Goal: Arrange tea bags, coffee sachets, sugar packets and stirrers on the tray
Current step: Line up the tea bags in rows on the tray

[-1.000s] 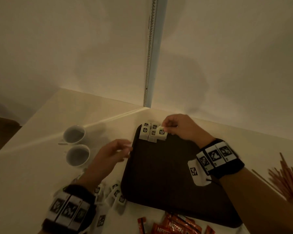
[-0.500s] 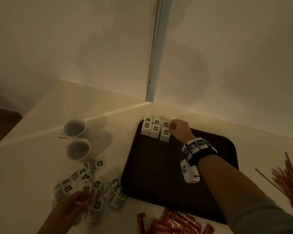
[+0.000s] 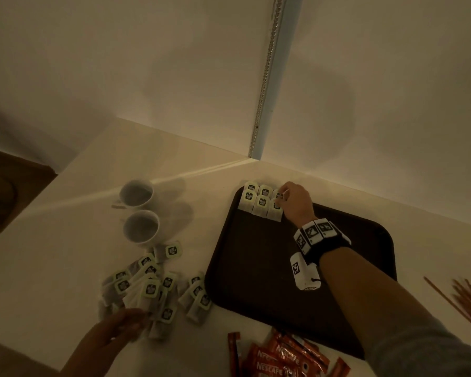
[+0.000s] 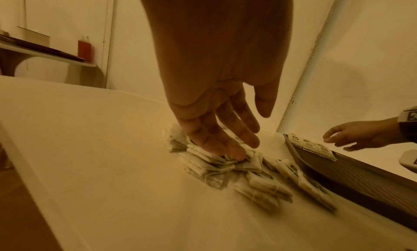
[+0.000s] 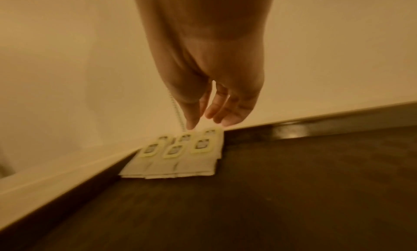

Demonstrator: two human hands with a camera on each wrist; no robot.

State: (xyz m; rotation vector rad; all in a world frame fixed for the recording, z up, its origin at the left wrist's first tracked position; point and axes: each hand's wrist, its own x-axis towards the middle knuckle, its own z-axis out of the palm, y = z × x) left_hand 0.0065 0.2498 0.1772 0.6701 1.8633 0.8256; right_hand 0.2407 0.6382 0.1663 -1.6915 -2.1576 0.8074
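The person is wearing a black band [image 3: 321, 240] around the right wrist, at centre right of the head view, and it is carrying a row of white tiles printed with black square-patterned markers. A white block [image 3: 303, 273] (also marked) is hanging under it. A grey sleeve [image 3: 430, 352] is covering the forearm at lower right.

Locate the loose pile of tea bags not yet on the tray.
In the head view the loose tea bags lie on the counter left of the tray, just below the two cups, with the left hand touching their near edge.
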